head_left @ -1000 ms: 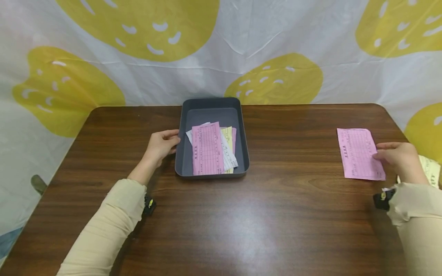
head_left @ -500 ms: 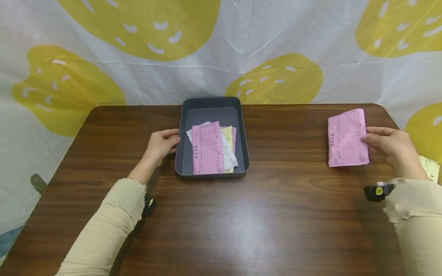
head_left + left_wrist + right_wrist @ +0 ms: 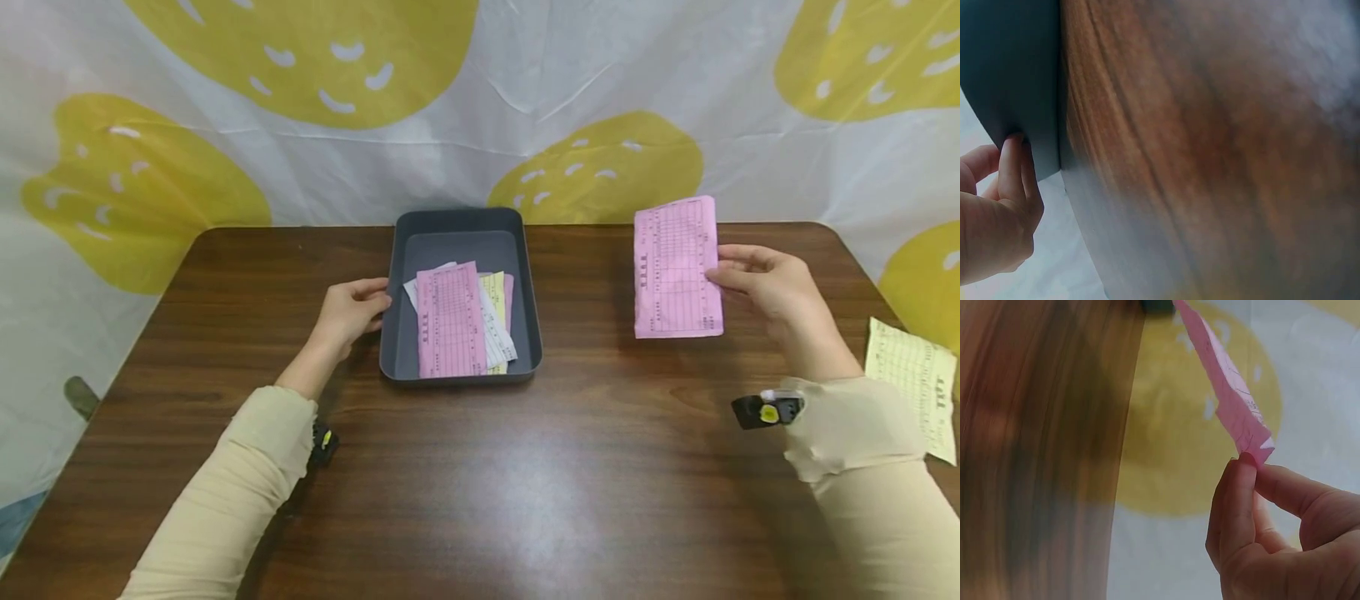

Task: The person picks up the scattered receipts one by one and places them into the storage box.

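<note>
Over the right half of the table, my right hand [image 3: 776,292] pinches a pink printed form slip [image 3: 678,268] by its right edge. The slip stands raised, its printed face toward me. In the right wrist view, thumb and fingertips meet at a corner of the pink slip [image 3: 1229,394]. My left hand [image 3: 347,318] touches the outer left wall of a dark grey tray [image 3: 461,220]. From the left wrist, the fingertips show against the tray's outside [image 3: 1029,75]. Inside the tray lies an overlapping pile, a pink slip [image 3: 452,321] on top, white [image 3: 498,342] and yellow slips partly covered.
A yellow printed slip [image 3: 911,383] lies at the table's right edge, beside my right forearm. The brown wooden table [image 3: 525,475] ends at the back against a white curtain [image 3: 555,92] with yellow shapes.
My right hand has lifted the pink slip and carried it left toward the tray, uncovering more of the yellow slip. The left hand and tray have stayed in place.
</note>
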The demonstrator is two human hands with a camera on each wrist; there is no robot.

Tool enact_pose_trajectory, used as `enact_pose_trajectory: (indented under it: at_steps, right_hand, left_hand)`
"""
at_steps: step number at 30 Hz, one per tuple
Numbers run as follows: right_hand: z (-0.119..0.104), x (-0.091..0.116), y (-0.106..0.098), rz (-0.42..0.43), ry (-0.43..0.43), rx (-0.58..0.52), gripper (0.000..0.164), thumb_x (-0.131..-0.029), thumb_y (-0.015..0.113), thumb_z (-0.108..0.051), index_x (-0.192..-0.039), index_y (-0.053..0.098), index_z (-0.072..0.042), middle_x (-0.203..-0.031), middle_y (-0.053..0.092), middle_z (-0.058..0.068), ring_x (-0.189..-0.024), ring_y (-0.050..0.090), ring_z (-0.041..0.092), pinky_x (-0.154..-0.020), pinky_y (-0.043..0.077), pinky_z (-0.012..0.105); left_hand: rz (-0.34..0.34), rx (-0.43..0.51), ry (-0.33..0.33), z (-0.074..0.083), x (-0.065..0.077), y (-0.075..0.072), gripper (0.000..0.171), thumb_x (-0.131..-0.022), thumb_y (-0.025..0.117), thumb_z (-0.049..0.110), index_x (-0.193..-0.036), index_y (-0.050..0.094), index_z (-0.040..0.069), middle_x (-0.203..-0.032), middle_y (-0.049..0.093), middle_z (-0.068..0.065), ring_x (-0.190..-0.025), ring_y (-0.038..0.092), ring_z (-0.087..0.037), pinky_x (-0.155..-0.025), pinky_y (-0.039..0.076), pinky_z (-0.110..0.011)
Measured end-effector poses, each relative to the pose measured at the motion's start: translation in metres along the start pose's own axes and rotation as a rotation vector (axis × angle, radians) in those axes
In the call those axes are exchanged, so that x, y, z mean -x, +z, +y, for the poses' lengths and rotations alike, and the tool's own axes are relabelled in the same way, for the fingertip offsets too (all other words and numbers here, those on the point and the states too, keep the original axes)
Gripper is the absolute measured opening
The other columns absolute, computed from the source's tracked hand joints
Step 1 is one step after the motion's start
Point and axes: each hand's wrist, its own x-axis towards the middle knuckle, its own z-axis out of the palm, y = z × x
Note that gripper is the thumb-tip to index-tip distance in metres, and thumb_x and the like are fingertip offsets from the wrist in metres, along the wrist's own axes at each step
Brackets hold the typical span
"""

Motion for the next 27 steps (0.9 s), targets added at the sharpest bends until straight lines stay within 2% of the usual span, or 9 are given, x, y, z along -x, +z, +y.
enact_pose_trajectory:
  at_steps: [4,7,17,21,27]
  right_hand:
    - [0.001,0.002,0.028,-0.041,-0.047,-0.021,0.024,-0.085,0.066,0.004,-0.086,0.066,-0.02,-0.072,0.067,-0.009,-0.067,0.063,0.0,-0.063,0.055,0.012]
    - [0.002,0.003,0.049,-0.06,-0.066,0.02,0.022,-0.086,0.065,0.003,-0.089,0.064,-0.019,-0.073,0.066,-0.01,-0.066,0.063,-0.001,-0.062,0.054,0.012]
    - [0.008,0.002,0.116,-0.118,-0.035,0.081,0.021,-0.088,0.061,0.005,-0.105,0.055,-0.006,-0.071,0.063,-0.013,-0.067,0.062,-0.002,-0.065,0.055,0.012]
    - [0.014,0.001,0.139,-0.13,-0.017,0.085,0.029,-0.087,0.062,0.006,-0.114,0.054,0.003,-0.074,0.062,-0.009,-0.068,0.062,-0.001,-0.066,0.056,0.014]
    - [0.027,-0.002,0.166,-0.136,-0.004,0.079,0.04,-0.086,0.061,0.008,-0.125,0.049,0.012,-0.076,0.062,-0.006,-0.067,0.061,0.0,-0.065,0.056,0.014]
  left_hand:
    - [0.0,-0.003,0.002,0.0,0.001,-0.001,0.042,-0.097,0.052,0.009,-0.138,0.05,0.004,-0.135,0.057,-0.018,-0.095,0.057,-0.005,-0.063,0.052,-0.009]
    - [-0.001,-0.001,0.007,-0.001,0.001,-0.001,0.042,-0.096,0.052,0.008,-0.138,0.049,0.003,-0.135,0.056,-0.019,-0.091,0.057,-0.002,-0.063,0.052,-0.009]
    - [-0.007,-0.006,0.005,-0.001,0.001,-0.003,0.043,-0.097,0.052,0.009,-0.139,0.049,0.003,-0.135,0.056,-0.019,-0.096,0.058,-0.005,-0.065,0.052,-0.009]
    - [-0.009,-0.013,-0.001,-0.001,0.001,-0.003,0.043,-0.097,0.052,0.01,-0.139,0.048,0.004,-0.136,0.056,-0.018,-0.102,0.057,-0.009,-0.065,0.052,-0.008]
    - [-0.009,0.002,0.001,-0.002,0.001,-0.004,0.043,-0.096,0.053,0.009,-0.139,0.049,0.003,-0.136,0.056,-0.019,-0.089,0.056,0.001,-0.063,0.051,-0.008]
